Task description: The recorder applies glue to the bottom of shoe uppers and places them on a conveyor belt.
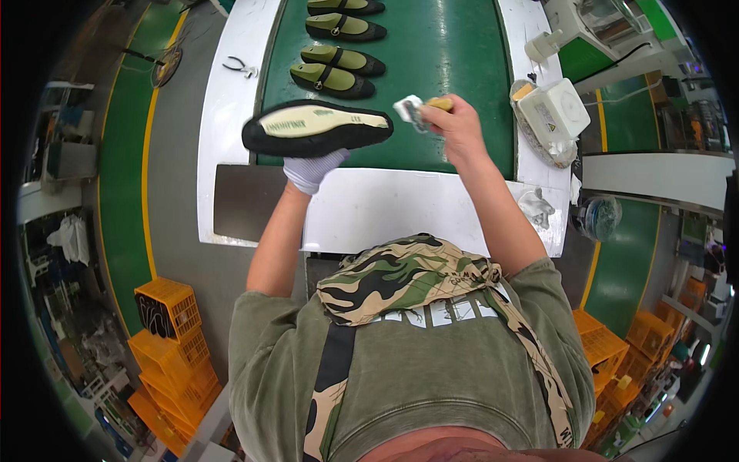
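My left hand (312,171), in a white knit glove, grips a black shoe upper (265,144) from below. Its underside is turned up and shows a cream sole board (323,122) with green print. To the right, the bare fingers of my right hand (456,127) are closed around a small tool (440,104) with a yellowish handle. The tool's whitish-grey head (410,112) points toward the shoe, with a gap between them. Whether that head is bristles or cloth I cannot make out. Beyond my hands, several dark shoes (331,79) with olive-green lasts inside lie on the green conveyor belt (439,46).
Pliers (235,65) lie on the white left ledge. A dark flat plate (246,202) sits at the near left corner. On the right stand a white box-shaped device (556,112) and a crumpled white glove (536,206). Orange crates (171,346) are stacked on the floor.
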{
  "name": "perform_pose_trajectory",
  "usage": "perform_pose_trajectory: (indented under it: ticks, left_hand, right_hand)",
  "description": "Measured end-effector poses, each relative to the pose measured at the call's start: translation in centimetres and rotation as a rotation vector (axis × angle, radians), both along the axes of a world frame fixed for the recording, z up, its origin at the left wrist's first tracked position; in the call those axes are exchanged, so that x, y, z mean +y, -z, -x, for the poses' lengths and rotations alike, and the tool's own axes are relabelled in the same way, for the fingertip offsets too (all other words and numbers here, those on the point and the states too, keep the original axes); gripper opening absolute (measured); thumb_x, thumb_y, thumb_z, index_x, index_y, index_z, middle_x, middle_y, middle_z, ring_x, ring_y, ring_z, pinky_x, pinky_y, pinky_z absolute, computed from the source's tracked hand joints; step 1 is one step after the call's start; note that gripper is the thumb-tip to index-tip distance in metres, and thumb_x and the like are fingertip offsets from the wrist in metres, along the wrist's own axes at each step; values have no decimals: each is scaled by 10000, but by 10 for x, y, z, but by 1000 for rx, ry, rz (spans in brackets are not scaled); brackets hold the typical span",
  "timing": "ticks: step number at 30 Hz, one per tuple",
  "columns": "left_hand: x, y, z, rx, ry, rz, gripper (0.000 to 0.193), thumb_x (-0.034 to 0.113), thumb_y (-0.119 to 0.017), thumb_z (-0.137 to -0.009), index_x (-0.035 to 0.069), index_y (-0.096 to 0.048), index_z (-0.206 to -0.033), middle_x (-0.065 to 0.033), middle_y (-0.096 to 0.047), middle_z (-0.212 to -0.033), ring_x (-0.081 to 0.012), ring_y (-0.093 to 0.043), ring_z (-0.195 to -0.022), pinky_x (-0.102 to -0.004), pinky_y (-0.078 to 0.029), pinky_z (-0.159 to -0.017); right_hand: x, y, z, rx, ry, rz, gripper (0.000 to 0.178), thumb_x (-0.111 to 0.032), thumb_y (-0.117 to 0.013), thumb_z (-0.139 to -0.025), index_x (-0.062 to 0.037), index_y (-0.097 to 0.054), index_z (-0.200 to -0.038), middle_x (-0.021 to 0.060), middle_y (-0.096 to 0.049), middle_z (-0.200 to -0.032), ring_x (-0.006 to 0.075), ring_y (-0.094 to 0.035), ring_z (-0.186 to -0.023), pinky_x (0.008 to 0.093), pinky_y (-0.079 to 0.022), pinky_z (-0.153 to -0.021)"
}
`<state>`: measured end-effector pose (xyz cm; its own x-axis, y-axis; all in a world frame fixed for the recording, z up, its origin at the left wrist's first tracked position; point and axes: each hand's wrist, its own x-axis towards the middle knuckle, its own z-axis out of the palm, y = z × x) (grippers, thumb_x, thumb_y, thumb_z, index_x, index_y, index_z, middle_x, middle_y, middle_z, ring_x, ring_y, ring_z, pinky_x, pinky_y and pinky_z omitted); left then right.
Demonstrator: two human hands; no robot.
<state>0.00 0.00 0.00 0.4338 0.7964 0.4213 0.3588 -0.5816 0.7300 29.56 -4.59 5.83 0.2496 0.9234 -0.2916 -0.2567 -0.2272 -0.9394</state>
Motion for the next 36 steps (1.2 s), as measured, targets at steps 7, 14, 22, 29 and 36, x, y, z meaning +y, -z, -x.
perform_pose_trajectory:
  ticks: [7, 14, 22, 29, 36]
  left_hand:
    - [-92, -54, -36, 220, -135, -172, 528, 253, -750, -761, 163, -596, -1258, -56, -621, -1229, -263, -560, -1161, -396, -412, -1028]
    - [-127, -72, -67, 324, -225, -285, 470, 220, -753, -739, 134, -626, -1182, -47, -638, -1170, -240, -593, -1097, -373, -467, -964]
    - [-165, -118, -109, 408, -306, -201, 439, 209, -744, -690, 149, -629, -1109, -68, -657, -1043, -269, -639, -947, -361, -532, -795]
    - [-203, -100, -95, 38, -281, 355, 646, 301, -882, -547, 90, -640, -1107, -73, -707, -1000, -209, -678, -914, -329, -529, -851]
    - [-253, -98, -89, -515, -22, 742, 578, 33, -830, -551, 12, -651, -1100, -58, -700, -985, -171, -649, -899, -318, -510, -886]
  right_hand:
    - [-21, 1, 19, -53, -64, -144, 190, -75, -768, -765, -41, -590, -822, 17, -603, -809, 83, -540, -717, 247, -429, -638]
    - [-53, -43, 28, 157, -176, -189, 180, -24, -746, -767, -5, -586, -845, 39, -605, -793, 91, -539, -682, 244, -444, -617]
    - [-83, -106, 19, 298, -387, -338, 188, -7, -743, -773, 13, -586, -874, 55, -619, -823, 102, -575, -725, 242, -482, -680]
    - [-79, -114, 22, 239, -509, -560, 177, 5, -732, -779, 7, -581, -871, 45, -629, -839, 82, -576, -731, 228, -484, -666]
    - [-81, -91, 24, 119, -736, -708, 180, -1, -735, -782, -36, -565, -830, 18, -612, -831, 68, -557, -745, 217, -474, -663]
